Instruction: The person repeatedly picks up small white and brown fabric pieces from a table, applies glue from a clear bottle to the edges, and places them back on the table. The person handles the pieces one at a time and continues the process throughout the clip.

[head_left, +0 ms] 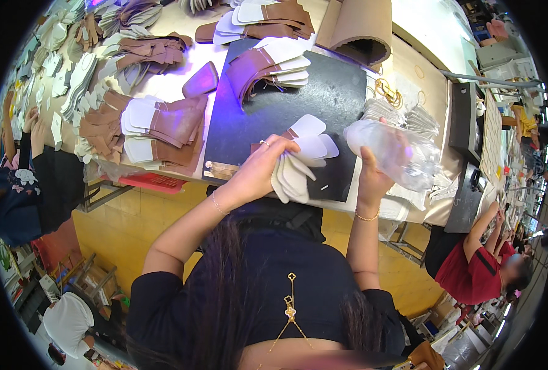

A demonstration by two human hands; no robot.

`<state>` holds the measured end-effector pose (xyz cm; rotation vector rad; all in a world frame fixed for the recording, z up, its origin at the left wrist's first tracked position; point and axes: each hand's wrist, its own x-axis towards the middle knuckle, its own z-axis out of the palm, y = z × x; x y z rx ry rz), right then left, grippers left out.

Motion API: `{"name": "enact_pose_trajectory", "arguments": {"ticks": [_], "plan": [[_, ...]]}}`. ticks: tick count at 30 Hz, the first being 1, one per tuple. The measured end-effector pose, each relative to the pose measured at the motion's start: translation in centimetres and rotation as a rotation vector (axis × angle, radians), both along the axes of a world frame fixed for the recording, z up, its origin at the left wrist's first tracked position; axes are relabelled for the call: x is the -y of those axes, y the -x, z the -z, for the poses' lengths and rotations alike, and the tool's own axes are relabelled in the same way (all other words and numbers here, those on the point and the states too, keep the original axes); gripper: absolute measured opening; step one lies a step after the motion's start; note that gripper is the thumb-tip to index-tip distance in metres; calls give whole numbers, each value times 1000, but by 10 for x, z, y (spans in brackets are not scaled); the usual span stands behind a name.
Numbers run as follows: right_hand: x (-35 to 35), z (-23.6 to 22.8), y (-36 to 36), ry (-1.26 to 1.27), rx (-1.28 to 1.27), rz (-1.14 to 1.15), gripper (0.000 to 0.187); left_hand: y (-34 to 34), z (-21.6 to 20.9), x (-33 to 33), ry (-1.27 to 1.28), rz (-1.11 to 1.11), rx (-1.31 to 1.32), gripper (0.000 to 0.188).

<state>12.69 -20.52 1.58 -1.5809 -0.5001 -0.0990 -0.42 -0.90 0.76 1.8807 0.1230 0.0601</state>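
Note:
My left hand (264, 165) is closed round a bundle of flat cut pieces (309, 145) with white rounded ends, some brown showing, and off-white padded ends hanging below my fingers. The bundle is over the near edge of a black board (338, 86). To its right, my right hand (374, 179) grips a crumpled clear plastic bag (390, 151), thumb in front and fingers showing dimly through the film. What the bag holds, if anything, I cannot make out. Another brown-and-white bundle (264, 68) lies fanned on the board's far part.
More brown-and-white bundles (163, 123) lie left of the board, beside a brown rounded piece (201, 80). A rolled brown sheet (363, 31) rests at the far side. Elastic bands (388, 92) and white stacks (422, 120) are at the right. Other people work on both sides.

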Motion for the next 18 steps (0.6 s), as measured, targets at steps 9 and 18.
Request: {"name": "enact_pose_trajectory", "arguments": {"ticks": [9,18], "plan": [[-29,13,43,51,-31,-307,56,9,11,-13,-46,199,54,38],[-30,-10,22,116,-3,-69,50,14,11,-16,-68,237,101,39]]}}
